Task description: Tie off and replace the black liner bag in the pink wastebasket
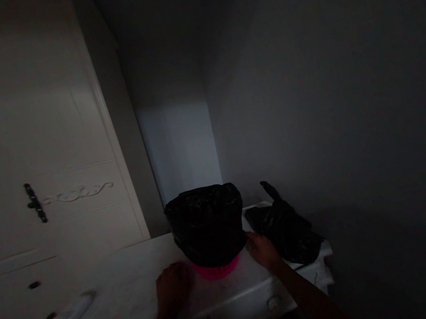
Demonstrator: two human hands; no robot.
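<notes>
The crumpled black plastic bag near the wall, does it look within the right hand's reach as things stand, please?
Probably yes: the right hand is close beside the crumpled black plastic bag, with nothing visible between them, though it appears to touch the black plastic liner over the pink container.

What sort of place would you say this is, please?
Probably a room in a home, perhaps a bedroom: a tall pale wardrobe with a dark handle, and a white dresser with a knobbed drawer.
</notes>
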